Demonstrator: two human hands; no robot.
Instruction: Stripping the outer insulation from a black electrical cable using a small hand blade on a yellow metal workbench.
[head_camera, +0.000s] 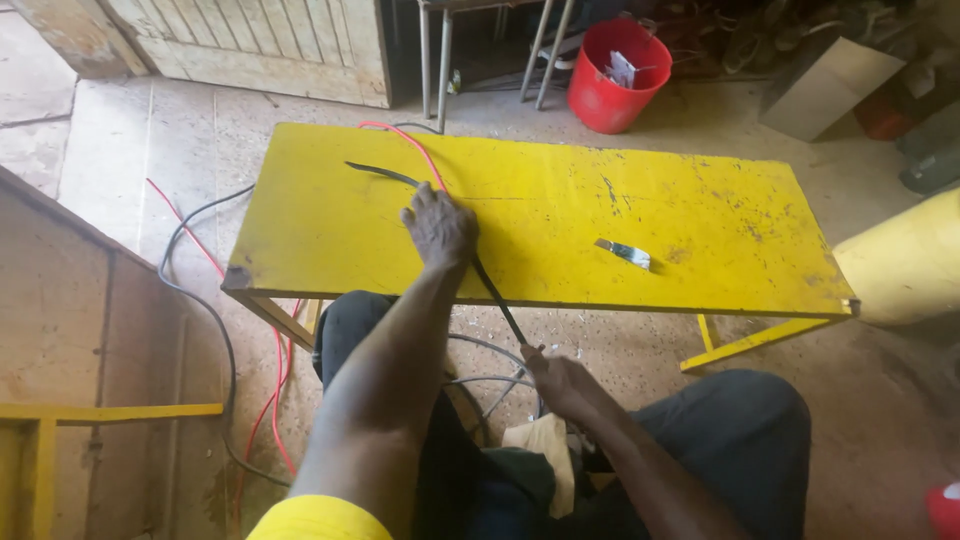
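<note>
My left hand presses flat on a black cable that lies across the yellow table. The cable runs from under that hand down off the table's near edge to my right hand, which is closed around it just above my lap. A red cable lies beside the black one on the table, passing by my left hand. A small metal blade rests on the table to the right of both hands, untouched.
A red bucket stands behind the table next to metal chair legs. Red and black cables trail over the floor at left beside a wooden box. A yellow container sits at right.
</note>
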